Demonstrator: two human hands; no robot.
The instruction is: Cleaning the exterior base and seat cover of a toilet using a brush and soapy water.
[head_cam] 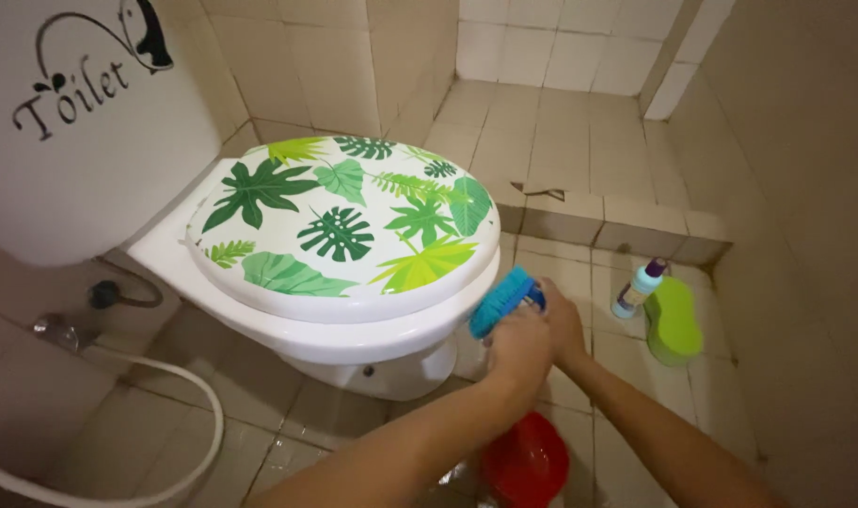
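A scrub brush with a bright blue body and blue bristles is seen pressed against the front of a white toilet bowl, just under the rim on the bowl's front right curve. The brush is tilted, one end raised toward the seat edge, the other end hidden in the grip. It is held by both hands: the left hand is closed over its lower part, the right hand is wrapped on it from the far side. The bowl is glossy white, and its lid is closed, printed with green leaves on white.
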